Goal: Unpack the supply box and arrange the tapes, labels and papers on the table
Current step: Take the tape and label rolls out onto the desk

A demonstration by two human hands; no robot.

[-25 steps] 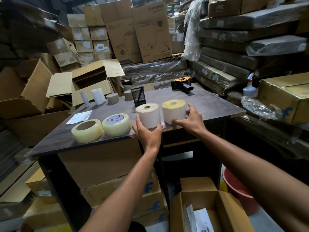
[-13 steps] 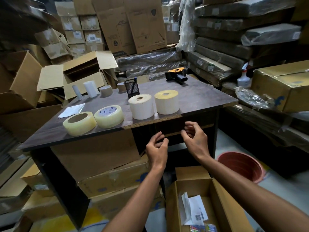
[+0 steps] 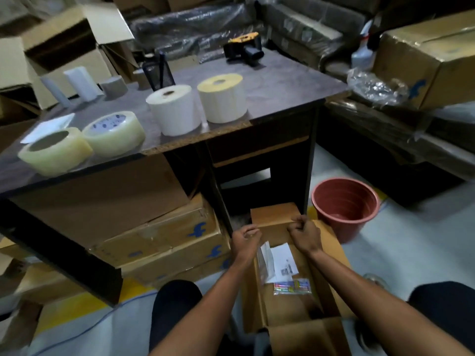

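Note:
The open cardboard supply box stands on the floor in front of the table. White papers and a colourful packet lie inside it. My left hand hovers at the box's far left corner with fingers curled and nothing seen in it. My right hand is a loose fist at the far flap's edge. On the table's front stand two clear tape rolls, a white label roll and a yellowish label roll.
Farther back on the table are a white sheet, small rolls, a mesh pen holder and a tape dispenser. A red bucket stands right of the box. Cartons fill the space under the table.
Both hands let go of the two label rolls on the table and came down to the open box on the floor. My view tilted downward.

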